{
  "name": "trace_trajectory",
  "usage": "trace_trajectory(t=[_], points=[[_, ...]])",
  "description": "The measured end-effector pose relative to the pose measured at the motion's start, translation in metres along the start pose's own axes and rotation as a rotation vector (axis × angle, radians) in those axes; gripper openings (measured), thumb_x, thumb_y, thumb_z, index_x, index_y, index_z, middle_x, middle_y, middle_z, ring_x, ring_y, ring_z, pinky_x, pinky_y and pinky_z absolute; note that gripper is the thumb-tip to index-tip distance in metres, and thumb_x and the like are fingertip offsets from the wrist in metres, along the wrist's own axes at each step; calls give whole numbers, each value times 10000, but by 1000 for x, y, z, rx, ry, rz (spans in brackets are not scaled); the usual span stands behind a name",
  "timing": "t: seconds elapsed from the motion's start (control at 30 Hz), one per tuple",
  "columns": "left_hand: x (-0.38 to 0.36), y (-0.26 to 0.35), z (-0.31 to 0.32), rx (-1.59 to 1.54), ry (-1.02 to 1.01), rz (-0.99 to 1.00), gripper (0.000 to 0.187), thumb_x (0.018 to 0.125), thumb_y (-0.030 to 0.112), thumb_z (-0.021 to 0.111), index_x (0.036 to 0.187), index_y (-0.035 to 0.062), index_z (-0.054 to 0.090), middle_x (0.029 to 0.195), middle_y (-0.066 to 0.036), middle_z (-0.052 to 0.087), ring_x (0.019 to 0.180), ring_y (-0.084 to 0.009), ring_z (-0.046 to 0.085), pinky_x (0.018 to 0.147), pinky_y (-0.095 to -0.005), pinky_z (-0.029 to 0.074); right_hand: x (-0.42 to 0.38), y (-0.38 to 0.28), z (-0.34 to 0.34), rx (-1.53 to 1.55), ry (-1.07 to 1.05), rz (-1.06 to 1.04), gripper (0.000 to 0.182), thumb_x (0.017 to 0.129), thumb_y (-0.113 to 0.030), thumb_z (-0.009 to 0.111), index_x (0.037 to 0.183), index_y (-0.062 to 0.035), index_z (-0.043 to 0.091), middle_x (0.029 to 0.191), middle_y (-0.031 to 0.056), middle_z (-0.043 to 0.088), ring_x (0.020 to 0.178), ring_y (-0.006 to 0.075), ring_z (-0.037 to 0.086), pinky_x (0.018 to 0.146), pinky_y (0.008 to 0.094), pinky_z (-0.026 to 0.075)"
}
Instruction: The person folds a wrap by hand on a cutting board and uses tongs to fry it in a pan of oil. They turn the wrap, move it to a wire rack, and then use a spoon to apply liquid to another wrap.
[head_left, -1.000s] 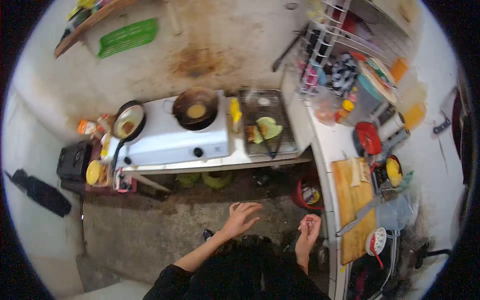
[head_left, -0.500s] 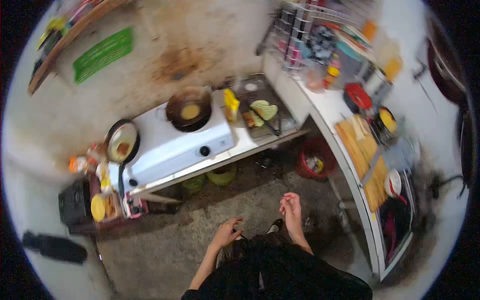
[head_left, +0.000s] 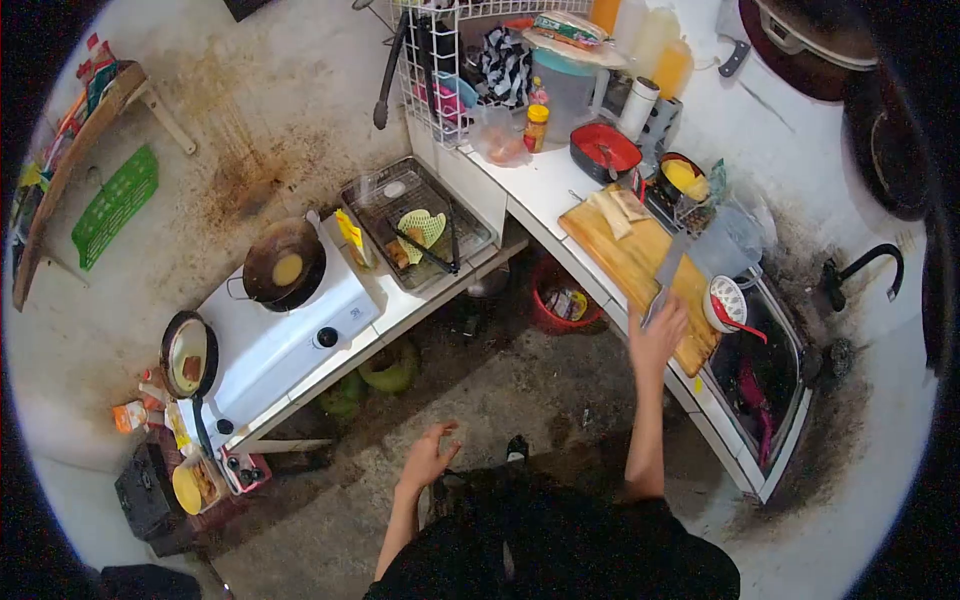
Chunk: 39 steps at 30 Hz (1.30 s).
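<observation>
My right hand [head_left: 657, 335] reaches up to the counter edge and lies over the handle end of a long knife [head_left: 668, 268]. The knife rests on a wooden cutting board [head_left: 625, 258]; the hand is blurred and its grip is unclear. Pale strips of food [head_left: 612, 210] lie at the board's far end. My left hand [head_left: 430, 460] hangs low over the concrete floor with fingers loosely curled, holding nothing.
A white stove [head_left: 300, 335] to the left carries a wok [head_left: 285, 270] and a frying pan [head_left: 188, 355]. A metal tray with tongs [head_left: 420, 228] stands beside it. A sink [head_left: 775, 365], a white strainer [head_left: 725, 300], a red bowl [head_left: 605, 150] and a red bucket [head_left: 560, 300] are on the right.
My view has swung right toward the counter. My right hand rose from near my body to the knife handle on the board. My left hand dropped lower.
</observation>
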<state>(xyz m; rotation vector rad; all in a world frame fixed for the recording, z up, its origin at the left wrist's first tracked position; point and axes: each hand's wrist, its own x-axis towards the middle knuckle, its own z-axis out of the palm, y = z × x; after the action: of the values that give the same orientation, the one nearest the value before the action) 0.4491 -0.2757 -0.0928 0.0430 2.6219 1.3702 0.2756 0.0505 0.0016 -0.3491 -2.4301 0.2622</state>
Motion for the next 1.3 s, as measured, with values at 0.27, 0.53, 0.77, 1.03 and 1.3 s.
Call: trace_trajectory(t=[0.27,0.53,0.77,1.03,1.3], points=[[9,31,31,-43,-39,30,342,814,185,545,1122,60,465,1102,-124,514,1002,-253,515,809,-368,429,31,11,30,55,-117,13,671,711,-328,623,1178,55,330,1199,236,331,1108,384,324,921,446,275],[33,41,47,6,-15,4,367,815,209,534,1144,69,453,1103,-122,504,999,-265,510,825,-366,416,-4,-123,139,818,-933,-429,559,693,-260,668,1109,6,407,1056,211,436,987,349,442,874,396,359],[17,21,73,-133,167,-115,355,832,215,519,1136,45,455,1081,-151,511,1007,-289,500,825,-372,408,-15,-230,259,510,-872,-418,884,613,-366,707,1218,100,263,1233,286,319,1128,401,341,943,416,300],[-67,-26,97,-204,270,-467,358,806,200,530,1121,41,473,1026,-144,544,911,-283,547,774,-368,431,-18,-266,324,315,-986,-274,1203,512,-501,731,1287,102,37,1228,359,293,1171,416,304,953,460,285],[-114,-43,72,-169,379,-474,363,807,197,529,1114,13,464,1033,-163,534,936,-280,540,780,-366,432,-7,-266,298,427,-988,-118,1030,646,-431,676,1296,85,65,1348,264,137,1252,369,167,1001,439,216]])
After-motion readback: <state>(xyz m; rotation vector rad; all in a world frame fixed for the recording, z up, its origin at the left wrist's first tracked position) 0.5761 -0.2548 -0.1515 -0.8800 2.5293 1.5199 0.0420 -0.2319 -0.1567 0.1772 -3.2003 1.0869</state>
